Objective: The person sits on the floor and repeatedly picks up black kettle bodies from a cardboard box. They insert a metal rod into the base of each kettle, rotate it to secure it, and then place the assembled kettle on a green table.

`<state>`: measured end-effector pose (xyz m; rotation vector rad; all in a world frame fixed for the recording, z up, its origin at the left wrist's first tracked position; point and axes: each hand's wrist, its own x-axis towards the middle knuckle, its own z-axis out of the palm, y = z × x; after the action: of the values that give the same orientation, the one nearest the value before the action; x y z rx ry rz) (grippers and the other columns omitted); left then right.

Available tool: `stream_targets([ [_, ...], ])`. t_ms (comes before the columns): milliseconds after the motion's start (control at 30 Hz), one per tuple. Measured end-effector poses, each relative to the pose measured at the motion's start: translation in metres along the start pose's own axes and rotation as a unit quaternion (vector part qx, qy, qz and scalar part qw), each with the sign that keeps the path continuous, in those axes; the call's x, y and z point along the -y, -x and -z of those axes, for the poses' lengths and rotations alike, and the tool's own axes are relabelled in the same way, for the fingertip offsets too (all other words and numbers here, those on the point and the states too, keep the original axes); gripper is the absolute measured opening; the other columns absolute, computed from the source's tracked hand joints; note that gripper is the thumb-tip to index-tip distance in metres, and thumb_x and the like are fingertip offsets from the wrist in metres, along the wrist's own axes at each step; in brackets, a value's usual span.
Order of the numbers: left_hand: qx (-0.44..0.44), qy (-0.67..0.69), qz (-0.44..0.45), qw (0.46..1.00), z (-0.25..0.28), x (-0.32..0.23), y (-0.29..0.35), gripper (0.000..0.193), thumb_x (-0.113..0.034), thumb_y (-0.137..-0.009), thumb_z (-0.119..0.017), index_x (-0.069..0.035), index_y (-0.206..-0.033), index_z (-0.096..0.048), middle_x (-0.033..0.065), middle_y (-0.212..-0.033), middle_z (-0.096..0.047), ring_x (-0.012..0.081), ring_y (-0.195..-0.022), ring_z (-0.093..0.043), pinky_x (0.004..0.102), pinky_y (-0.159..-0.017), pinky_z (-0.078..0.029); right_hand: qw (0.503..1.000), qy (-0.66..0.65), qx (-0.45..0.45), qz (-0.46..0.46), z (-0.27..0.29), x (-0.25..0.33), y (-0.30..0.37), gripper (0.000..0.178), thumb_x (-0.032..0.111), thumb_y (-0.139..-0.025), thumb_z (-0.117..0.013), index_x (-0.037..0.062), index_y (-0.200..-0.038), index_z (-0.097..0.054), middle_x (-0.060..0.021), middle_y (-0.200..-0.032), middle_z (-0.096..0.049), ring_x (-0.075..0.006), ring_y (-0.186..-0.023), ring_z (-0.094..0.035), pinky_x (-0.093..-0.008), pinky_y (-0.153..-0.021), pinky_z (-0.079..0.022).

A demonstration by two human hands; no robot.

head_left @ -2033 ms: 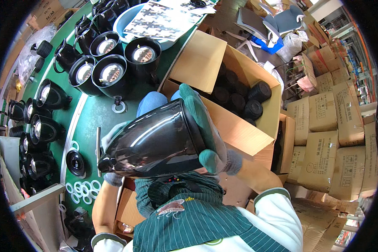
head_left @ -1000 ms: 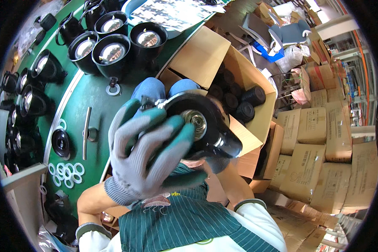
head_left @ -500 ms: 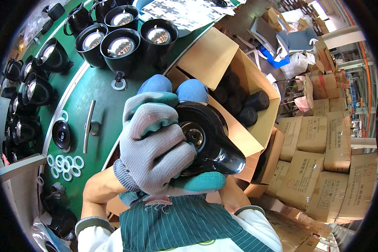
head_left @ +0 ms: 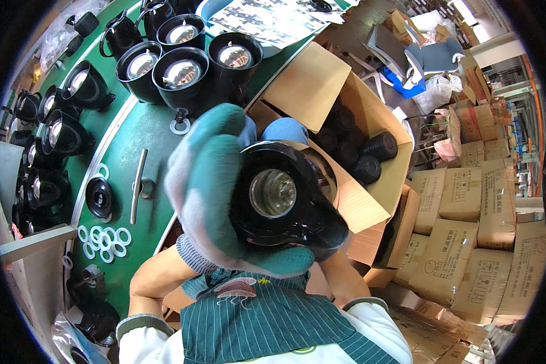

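Through the head camera, I see my left hand (head_left: pixel 203 182), lately bunched over the vacuum jug (head_left: pixel 306 209), now curved just left of it, baring its glass-lined opening (head_left: pixel 273 193); whether it, or my hidden right hand, clamps on, I cannot tell.

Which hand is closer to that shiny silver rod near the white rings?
Left. The left hand is just right of the silver rod, by the black pot. The right hand is hidden, seemingly behind the pot; its forearm is farther right.

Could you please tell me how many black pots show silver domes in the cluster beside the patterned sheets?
4: back pot, left pot, front pot and right pot; more may be hidden.
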<state>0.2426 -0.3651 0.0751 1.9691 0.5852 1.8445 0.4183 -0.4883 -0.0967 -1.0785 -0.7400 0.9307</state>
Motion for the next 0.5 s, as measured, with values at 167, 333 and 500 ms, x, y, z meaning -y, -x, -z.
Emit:
stream_targets([
  [167,0.214,0.155,0.143,0.954,0.082,0.032,0.074,0.087,-0.059,-0.087,-0.072,0.01,-0.138,-0.054,0.028,-0.132,-0.062,0.043,-0.122,-0.063,0.0515,-0.106,-0.048,0.984,0.037,0.155,-0.086,-0.02,0.125,-0.095,0.067,0.029,-0.085,-0.077,0.0053,-0.141,-0.048,-0.0232,-0.131,-0.058,-0.0339,-0.114,-0.065,-0.0462,-0.093,-0.055],
  [333,0.275,-0.565,0.249,0.737,0.153,0.115,0.134,0.077,-0.044,-0.088,-0.072,-0.002,-0.148,-0.049,0.0278,-0.147,-0.049,0.0466,-0.137,-0.042,0.0536,-0.116,-0.034,0.762,0.542,0.266,0.235,-0.067,0.121,-0.087,0.069,0.052,-0.073,-0.08,0.0092,-0.126,-0.068,-0.0183,-0.112,-0.065,-0.0381,-0.101,-0.064,-0.0511,-0.088,-0.049],
  [500,0.253,-0.556,0.395,0.686,0.2,0.159,0.178,0.075,-0.038,-0.088,-0.076,-0.003,-0.148,-0.048,0.0233,-0.135,-0.061,0.0369,-0.115,-0.063,0.0446,-0.097,-0.052,0.889,0.366,0.227,0.157,-0.067,0.039,-0.064,0.068,0.056,-0.094,-0.063,0.0046,-0.138,-0.06,-0.0179,-0.14,-0.056,-0.0293,-0.121,-0.06,-0.0443,-0.106,-0.044],
])
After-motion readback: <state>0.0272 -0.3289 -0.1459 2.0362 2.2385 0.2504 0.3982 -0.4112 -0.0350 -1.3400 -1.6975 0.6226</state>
